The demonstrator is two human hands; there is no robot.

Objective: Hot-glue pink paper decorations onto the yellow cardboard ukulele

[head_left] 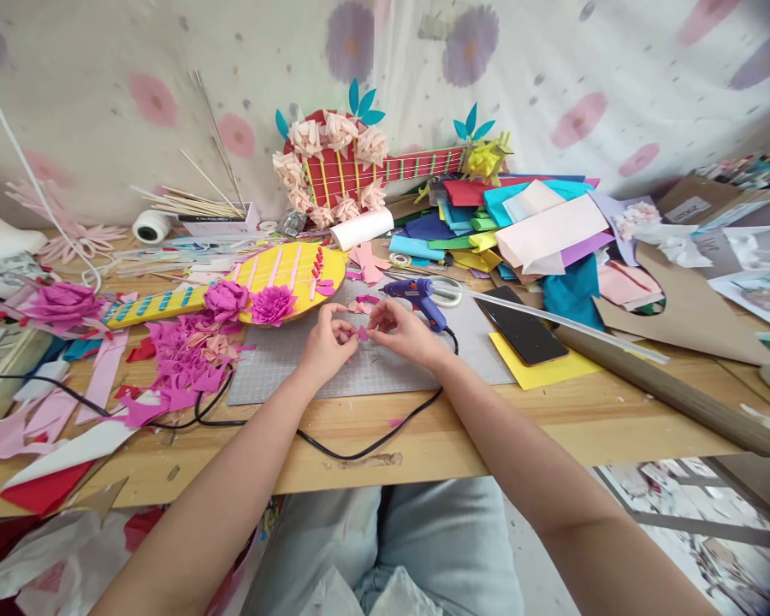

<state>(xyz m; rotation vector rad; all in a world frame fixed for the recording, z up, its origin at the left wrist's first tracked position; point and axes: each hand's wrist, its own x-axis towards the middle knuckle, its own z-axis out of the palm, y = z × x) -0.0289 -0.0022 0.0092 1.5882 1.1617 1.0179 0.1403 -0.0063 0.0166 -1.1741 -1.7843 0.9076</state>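
Near the frame's centre, a small magenta paper scrap [363, 333] is pinched between the fingertips of the left hand [324, 344] and the right hand [403, 329], both closed on it above a grey gridded cutting mat [275, 364]. The scrap is tiny and mostly covered by fingers, so its long axis and pointing direction cannot be made out. A blue plastic hot-glue gun [418, 297] lies just above the right hand.

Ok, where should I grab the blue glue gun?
Take the glue gun by its handle, where the black cord leaves, coming from the right. It lies flat on the grey mat with its tip apparently pointing left, away from that side.
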